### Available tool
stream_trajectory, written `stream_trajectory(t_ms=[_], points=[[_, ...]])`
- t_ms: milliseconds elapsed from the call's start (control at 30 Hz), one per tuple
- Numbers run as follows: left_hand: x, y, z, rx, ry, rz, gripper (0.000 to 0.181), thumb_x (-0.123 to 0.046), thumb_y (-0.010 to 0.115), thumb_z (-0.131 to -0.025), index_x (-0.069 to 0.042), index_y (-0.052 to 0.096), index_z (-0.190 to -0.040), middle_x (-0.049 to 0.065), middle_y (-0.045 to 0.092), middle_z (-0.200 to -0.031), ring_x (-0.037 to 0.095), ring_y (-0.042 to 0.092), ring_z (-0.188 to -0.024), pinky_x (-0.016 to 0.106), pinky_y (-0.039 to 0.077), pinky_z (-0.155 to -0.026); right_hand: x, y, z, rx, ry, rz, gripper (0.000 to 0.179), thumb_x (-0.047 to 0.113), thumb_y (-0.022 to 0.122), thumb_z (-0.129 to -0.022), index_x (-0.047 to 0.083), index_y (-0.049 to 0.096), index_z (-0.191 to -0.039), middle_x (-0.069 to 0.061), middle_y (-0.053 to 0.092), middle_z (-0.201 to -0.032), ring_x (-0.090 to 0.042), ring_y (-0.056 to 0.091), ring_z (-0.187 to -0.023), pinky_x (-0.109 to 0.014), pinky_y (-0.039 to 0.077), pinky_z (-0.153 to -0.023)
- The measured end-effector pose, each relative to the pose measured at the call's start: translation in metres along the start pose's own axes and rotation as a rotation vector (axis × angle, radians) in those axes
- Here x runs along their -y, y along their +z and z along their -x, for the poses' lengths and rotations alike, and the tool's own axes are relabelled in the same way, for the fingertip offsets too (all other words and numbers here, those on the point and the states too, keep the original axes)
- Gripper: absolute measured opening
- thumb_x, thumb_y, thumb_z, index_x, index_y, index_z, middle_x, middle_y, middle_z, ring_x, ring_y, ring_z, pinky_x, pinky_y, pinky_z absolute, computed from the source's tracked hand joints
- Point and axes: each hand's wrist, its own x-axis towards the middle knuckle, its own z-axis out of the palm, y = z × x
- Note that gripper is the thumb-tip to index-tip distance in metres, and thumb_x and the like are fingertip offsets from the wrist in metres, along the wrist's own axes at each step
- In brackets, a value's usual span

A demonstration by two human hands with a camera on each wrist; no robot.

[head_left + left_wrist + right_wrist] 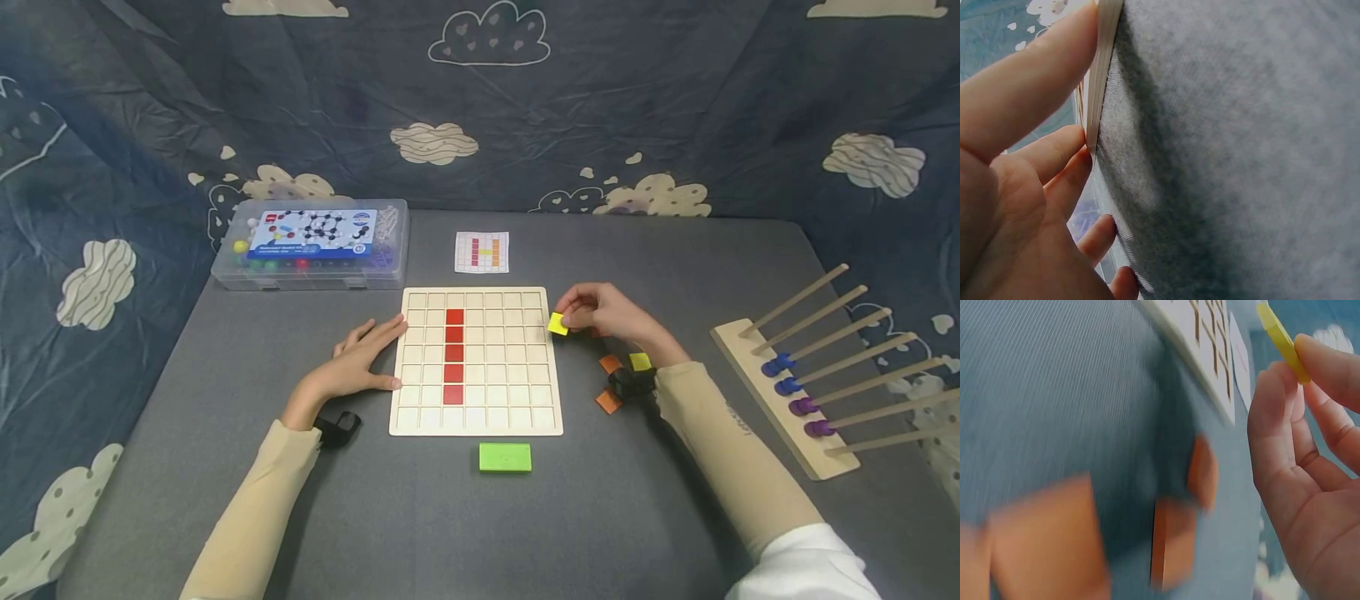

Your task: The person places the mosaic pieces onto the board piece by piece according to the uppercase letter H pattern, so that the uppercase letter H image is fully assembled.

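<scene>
A wooden grid board [507, 397] lies mid-table, with a column of several red tiles [453, 353] set in its left part. My left hand [354, 367] rests at the board's left edge, fingers extended; in the left wrist view the thumb and fingertips touch the board's side [1099, 87]. Between thumb and fingers my right hand [603, 310] pinches a yellow tile [557, 323], held just off the board's upper right edge. The right wrist view shows that tile [1285, 345] tilted, edge toward the camera. Under the right wrist lie orange tiles [609, 402] and another yellow tile [640, 362].
Behind the board lies a printed pattern card [482, 252]. A clear plastic box of molecular model parts [311, 246] stands at the back left. Near the board's front edge is a green block [505, 457]. To the right, a wooden base with upright pegs [787, 400] carries blue and purple pieces.
</scene>
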Motion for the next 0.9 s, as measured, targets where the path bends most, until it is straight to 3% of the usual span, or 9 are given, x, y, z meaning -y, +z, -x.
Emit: stream_trajectory(t_ms=[233,467,667,900], points=[[-0.001,0.000,0.000,0.005,-0.001,-0.004,0.089,-0.026,0.074,-0.083,-0.007,0.022,-0.152,0.013,0.014,-0.158,0.044,-0.002,-0.141,0.066,0.005,-0.100,0.022,0.042,-0.027,0.112,-0.087,-0.004,0.013,-0.006,0.060,-0.085,-0.007,0.062,-0.098,-0.011,0.061,-0.082,-0.019,0.055,-0.070,-0.032,0.046,-0.065],[-0.002,-0.001,0.000,0.007,0.001,-0.008,0.088,-0.025,0.074,-0.084,-0.007,0.022,-0.152,0.013,0.013,-0.158,0.043,-0.002,-0.141,0.067,0.004,-0.100,0.039,0.076,-0.043,0.217,-0.119,0.043,0.012,-0.008,0.061,-0.082,-0.004,0.065,-0.092,-0.008,0.061,-0.079,-0.017,0.054,-0.071,-0.029,0.045,-0.066],[0.000,0.000,-0.001,0.009,0.009,-0.009,0.088,-0.026,0.073,-0.084,-0.007,0.022,-0.152,0.013,0.013,-0.159,0.043,-0.002,-0.141,0.067,0.004,-0.100,0.044,0.092,-0.049,0.219,-0.128,0.124,0.014,-0.010,0.061,-0.078,-0.002,0.067,-0.087,-0.005,0.061,-0.073,-0.015,0.053,-0.067,-0.026,0.044,-0.065],[-0.001,0.000,0.000,0.007,0.005,-0.008,0.088,-0.026,0.073,-0.085,-0.007,0.021,-0.153,0.013,0.013,-0.159,0.043,-0.002,-0.141,0.067,0.003,-0.100,0.045,0.096,-0.048,0.209,-0.130,0.171,0.013,-0.008,0.062,-0.077,0.001,0.068,-0.085,-0.003,0.061,-0.071,-0.015,0.054,-0.063,-0.025,0.044,-0.060]])
